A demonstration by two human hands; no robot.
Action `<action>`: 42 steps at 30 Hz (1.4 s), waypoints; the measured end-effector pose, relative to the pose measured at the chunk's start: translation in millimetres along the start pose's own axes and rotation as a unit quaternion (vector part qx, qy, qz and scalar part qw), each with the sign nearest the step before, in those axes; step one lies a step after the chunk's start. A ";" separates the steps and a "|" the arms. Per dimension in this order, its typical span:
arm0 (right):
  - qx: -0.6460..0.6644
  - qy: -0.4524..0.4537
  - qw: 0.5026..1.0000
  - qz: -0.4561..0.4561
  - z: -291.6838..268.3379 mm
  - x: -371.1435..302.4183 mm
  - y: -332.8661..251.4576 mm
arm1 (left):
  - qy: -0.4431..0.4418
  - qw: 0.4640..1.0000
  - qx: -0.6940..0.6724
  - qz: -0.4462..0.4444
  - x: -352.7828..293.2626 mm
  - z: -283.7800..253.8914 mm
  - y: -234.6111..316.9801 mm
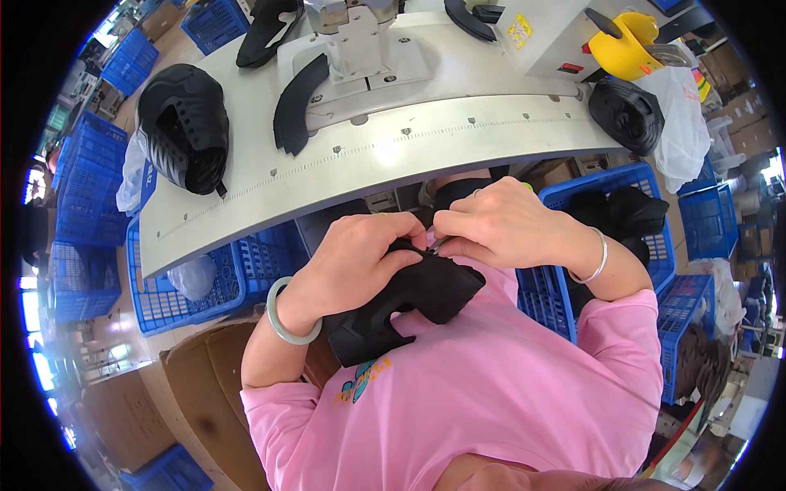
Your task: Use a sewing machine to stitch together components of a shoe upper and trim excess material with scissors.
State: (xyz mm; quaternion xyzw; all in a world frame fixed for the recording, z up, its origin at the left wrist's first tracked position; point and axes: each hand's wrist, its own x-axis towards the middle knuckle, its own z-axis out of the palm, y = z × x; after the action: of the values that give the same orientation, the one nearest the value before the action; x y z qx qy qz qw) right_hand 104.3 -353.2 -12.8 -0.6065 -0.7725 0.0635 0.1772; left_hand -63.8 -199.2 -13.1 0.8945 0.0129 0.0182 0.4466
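A black shoe upper (385,307) hangs in front of my chest, below the near edge of the sewing machine table. My left hand (360,254) is closed on its top edge, thumb and index finger pinching the fabric. Close beside it, my right hand (499,225) is closed with its fingertips at the same edge. A small metal tool (440,243) pokes out from under the right fingers and touches the upper; most of it is hidden, so its kind cannot be told.
The white table (458,131) carries a machine base (360,49), a black shoe upper (184,127) at left, a curved black piece (300,105) and another black upper (626,114) at right. Blue crates (188,282) stand underneath, one (667,217) holding black pieces. A cardboard box (205,393) sits left.
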 end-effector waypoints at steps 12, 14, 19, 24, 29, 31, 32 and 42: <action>-0.124 0.009 0.991 -0.047 9.7 -0.3 -4.5 | 0.018 0.999 0.039 0.009 -0.8 6.5 -5.7; -0.096 0.002 0.995 -0.039 14.2 -1.3 -1.7 | 0.005 0.999 0.034 -0.009 -1.4 4.8 -2.6; -0.025 -0.013 0.999 0.017 20.6 -3.7 6.6 | 0.011 0.999 0.038 -0.012 -1.4 2.8 -5.2; 0.468 -0.050 0.860 0.196 32.3 -4.1 15.0 | 0.054 0.997 0.024 0.044 -0.6 2.9 -5.2; 0.568 -0.052 0.787 0.236 45.3 -4.3 16.4 | 0.140 0.970 0.105 0.170 2.3 7.9 -11.9; 0.585 -0.024 0.774 0.241 52.5 -3.5 18.7 | 0.161 0.948 0.146 0.233 4.3 11.1 -16.0; 0.601 0.003 0.760 0.247 54.2 -2.4 19.1 | 0.176 0.929 0.187 0.266 4.5 14.5 -18.6; 0.597 0.045 0.748 0.288 49.1 -13.3 31.6 | 0.207 0.893 0.264 0.300 -13.7 11.7 -24.6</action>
State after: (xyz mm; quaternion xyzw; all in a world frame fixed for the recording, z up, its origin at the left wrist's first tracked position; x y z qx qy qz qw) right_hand 118.6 -352.1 -70.9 -0.5729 -0.3572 0.5322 0.5108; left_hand -77.2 -194.2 -40.0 0.9169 -0.1596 0.3315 0.1549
